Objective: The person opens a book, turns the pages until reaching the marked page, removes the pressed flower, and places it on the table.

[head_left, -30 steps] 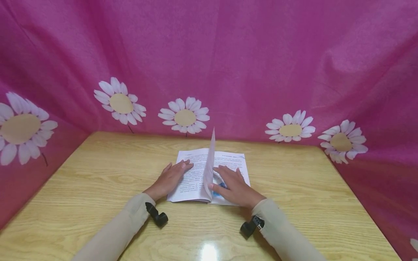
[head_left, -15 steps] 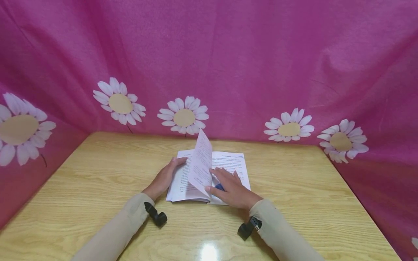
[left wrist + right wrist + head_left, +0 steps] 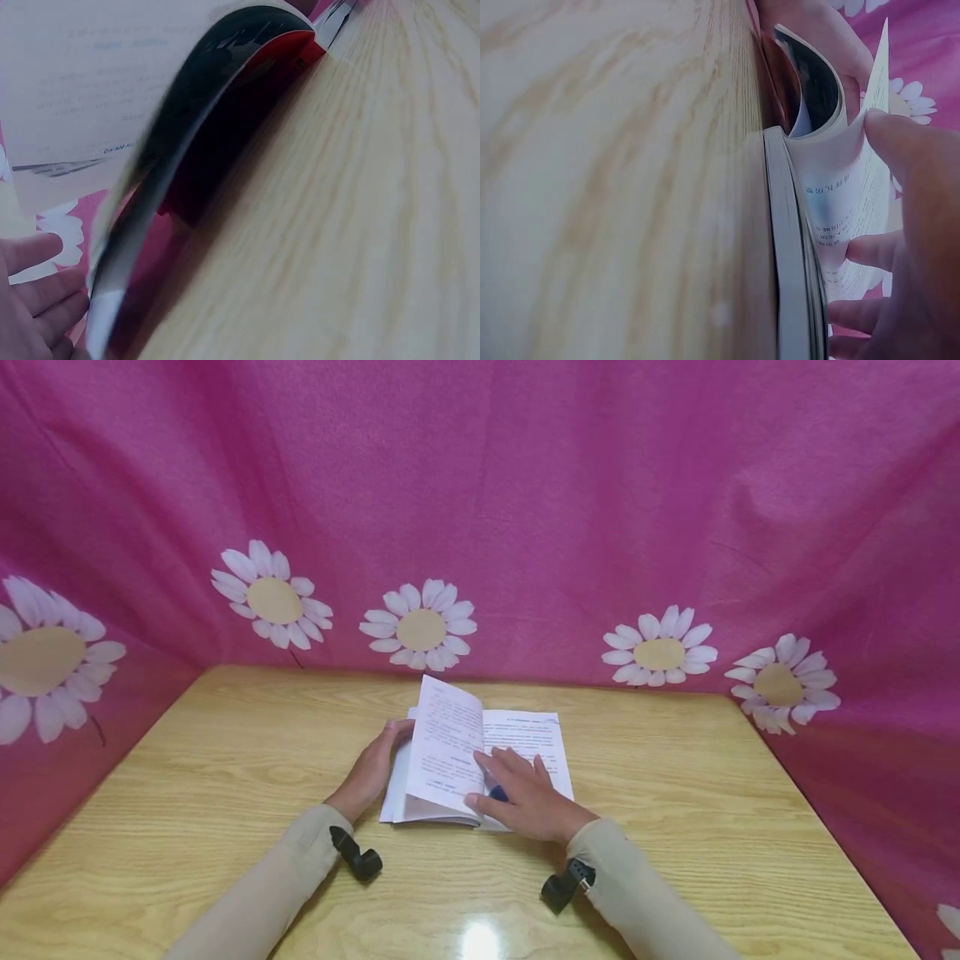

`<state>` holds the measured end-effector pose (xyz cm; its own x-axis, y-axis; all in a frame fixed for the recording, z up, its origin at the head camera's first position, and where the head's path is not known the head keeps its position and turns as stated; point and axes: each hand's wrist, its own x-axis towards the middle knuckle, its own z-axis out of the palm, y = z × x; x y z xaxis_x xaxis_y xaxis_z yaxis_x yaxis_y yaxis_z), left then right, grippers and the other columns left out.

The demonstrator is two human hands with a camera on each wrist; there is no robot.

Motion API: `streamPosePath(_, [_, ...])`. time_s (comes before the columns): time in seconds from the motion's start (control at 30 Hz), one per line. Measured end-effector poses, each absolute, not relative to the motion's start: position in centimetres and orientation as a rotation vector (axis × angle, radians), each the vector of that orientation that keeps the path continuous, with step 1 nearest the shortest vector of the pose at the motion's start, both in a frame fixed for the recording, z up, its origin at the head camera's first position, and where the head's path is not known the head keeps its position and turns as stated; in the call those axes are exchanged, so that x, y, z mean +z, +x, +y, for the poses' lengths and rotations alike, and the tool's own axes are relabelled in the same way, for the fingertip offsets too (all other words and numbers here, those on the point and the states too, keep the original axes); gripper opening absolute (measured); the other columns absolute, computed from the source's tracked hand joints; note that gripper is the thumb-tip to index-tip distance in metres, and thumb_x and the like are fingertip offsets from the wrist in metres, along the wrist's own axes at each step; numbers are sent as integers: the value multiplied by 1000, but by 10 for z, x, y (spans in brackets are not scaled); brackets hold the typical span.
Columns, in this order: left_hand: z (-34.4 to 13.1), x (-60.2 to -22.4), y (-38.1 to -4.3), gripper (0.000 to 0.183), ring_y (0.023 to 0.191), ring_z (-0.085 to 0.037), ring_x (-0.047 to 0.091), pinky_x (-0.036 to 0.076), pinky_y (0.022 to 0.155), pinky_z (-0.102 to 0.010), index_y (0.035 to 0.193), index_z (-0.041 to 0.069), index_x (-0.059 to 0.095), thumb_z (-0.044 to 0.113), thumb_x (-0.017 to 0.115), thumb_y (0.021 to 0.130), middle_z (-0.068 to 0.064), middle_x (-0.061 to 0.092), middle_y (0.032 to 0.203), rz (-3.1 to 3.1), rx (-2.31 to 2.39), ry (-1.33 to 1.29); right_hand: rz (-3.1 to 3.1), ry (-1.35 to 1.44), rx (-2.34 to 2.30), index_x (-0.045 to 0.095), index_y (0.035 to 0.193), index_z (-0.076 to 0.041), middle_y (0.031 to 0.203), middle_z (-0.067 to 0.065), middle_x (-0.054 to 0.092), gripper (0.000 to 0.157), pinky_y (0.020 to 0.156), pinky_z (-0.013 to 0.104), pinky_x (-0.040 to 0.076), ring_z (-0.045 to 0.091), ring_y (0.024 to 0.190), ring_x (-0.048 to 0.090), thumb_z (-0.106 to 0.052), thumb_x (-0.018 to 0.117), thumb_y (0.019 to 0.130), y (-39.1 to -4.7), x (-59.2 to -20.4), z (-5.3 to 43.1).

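Note:
An open book (image 3: 525, 720) with printed text lies on the wooden table. One leaf (image 3: 447, 739) stands raised off its left side, leaning left. My left hand (image 3: 363, 775) is at the book's left edge, partly hidden behind that leaf. In the left wrist view, this hand (image 3: 34, 304) has straight fingers right at the edge of the lifted, curved left half (image 3: 217, 71). My right hand (image 3: 531, 799) rests over the right page with fingers spread. From the right wrist, the thumb of my right hand (image 3: 922, 217) touches the leaf near the spine, fingertips against the page.
The wooden table (image 3: 247, 743) extends around the book on all sides. A pink curtain (image 3: 525, 527) with white daisies rises along its back and sides. Small black cameras are strapped to the left sleeve (image 3: 288, 860) and right sleeve (image 3: 630, 877).
The leaf has swung from upright over the spine to the left. My left hand has drawn back from the left page to its edge. My right hand has shifted slightly left.

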<state>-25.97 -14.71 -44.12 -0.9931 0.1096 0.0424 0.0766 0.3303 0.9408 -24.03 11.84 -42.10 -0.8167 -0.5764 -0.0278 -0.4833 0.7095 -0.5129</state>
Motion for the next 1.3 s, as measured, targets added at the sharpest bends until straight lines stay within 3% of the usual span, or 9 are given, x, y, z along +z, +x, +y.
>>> streamPosePath(0.17, [-147,-442,-261,77,143,-24,27,15,118,-41,143,8,41,61,7,99,-9,38,151,2517,1843,139,2745,-842,-696,24,154,-28,159,7,20,81,115,57,-2,25,147,12,-72,42,89,-240,-420,116])
streamPosePath(0.4, [-149,-443,-263,65,139,-28,35,17,117,-43,144,5,38,48,9,104,-15,39,149,2542,1905,156,2806,-888,-630,27,153,-29,156,10,26,83,112,64,3,28,145,18,-74,44,86,-241,-423,112])
streamPosePath(0.67, [-149,-443,-261,66,142,-29,26,12,117,-50,151,13,24,56,14,101,-12,27,154,2543,1916,134,2836,-868,-566,28,152,-33,156,11,26,83,112,65,5,31,144,18,-78,42,84,-239,-425,107])
streamPosePath(0.9, [-145,-437,-258,52,147,-25,12,9,118,-49,146,18,39,44,22,105,-5,19,158,2639,1842,130,2871,-890,-544,29,152,-32,153,12,30,79,111,66,9,30,142,23,-76,37,87,-239,-425,106])
streamPosePath(1.1, [-148,-441,-258,44,146,-28,17,12,117,-52,142,14,46,35,34,105,-8,23,157,2718,1872,273,2931,-949,-511,37,149,-29,147,13,36,65,106,66,18,32,137,29,-65,34,95,-240,-428,102])
streamPosePath(1.3, [-146,-443,-261,43,145,-29,20,18,114,-57,140,17,49,34,49,101,-5,28,156,2917,1562,523,2951,-950,-466,40,148,-28,146,15,37,66,105,67,22,34,135,31,-67,36,94,-241,-427,102])
